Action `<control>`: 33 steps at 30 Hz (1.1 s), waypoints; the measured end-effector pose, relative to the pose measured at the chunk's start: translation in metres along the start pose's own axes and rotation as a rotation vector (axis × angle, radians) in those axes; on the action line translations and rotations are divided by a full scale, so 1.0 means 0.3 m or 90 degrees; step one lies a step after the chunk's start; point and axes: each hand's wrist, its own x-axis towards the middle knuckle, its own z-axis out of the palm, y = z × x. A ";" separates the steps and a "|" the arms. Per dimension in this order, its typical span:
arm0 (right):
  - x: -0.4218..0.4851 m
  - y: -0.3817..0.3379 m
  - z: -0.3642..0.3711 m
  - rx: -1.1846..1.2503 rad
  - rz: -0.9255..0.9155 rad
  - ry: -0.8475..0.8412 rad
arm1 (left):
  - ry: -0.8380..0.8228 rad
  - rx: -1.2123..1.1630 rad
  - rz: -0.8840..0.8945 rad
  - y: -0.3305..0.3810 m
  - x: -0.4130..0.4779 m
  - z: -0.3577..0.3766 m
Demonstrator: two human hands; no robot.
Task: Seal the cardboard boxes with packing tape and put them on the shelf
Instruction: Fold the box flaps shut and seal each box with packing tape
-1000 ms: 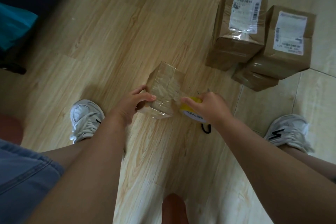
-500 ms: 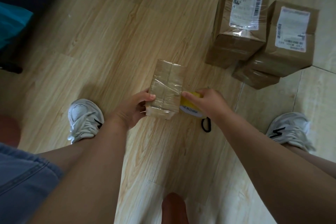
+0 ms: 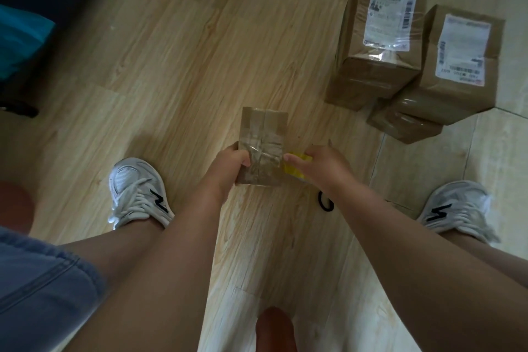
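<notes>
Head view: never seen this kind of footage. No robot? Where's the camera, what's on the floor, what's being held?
No robot here: a person works with bare hands. The one camera sits on their head, looking down at both forearms. The left hand grips a small cardboard box already crossed with clear tape. The right hand holds a yellow tape roll right beside that box. On the wooden floor stand a labelled box, a second labelled box and a smaller box by them. A black loop lies near the right hand.
</notes>
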 end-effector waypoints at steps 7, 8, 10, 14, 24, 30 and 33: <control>0.016 -0.039 0.025 0.000 0.023 -0.054 | 0.254 0.550 0.161 -0.022 0.023 0.065; 0.015 -0.038 0.025 -0.016 0.015 -0.060 | 0.253 0.622 0.245 -0.023 0.029 0.075; 0.011 -0.033 0.026 -0.028 -0.002 -0.073 | 0.180 0.722 0.338 -0.032 0.047 0.089; -0.008 -0.001 0.033 0.032 -0.037 -0.096 | 0.158 0.807 0.318 -0.055 0.090 0.096; 0.002 -0.011 0.052 0.022 -0.085 -0.083 | 0.190 0.846 0.283 -0.068 0.094 0.120; 0.014 0.010 0.007 -0.045 -0.033 -0.087 | 0.154 0.802 0.276 -0.049 0.092 0.100; -0.022 0.028 -0.015 0.030 -0.040 -0.111 | 0.120 0.758 0.286 -0.035 0.091 0.064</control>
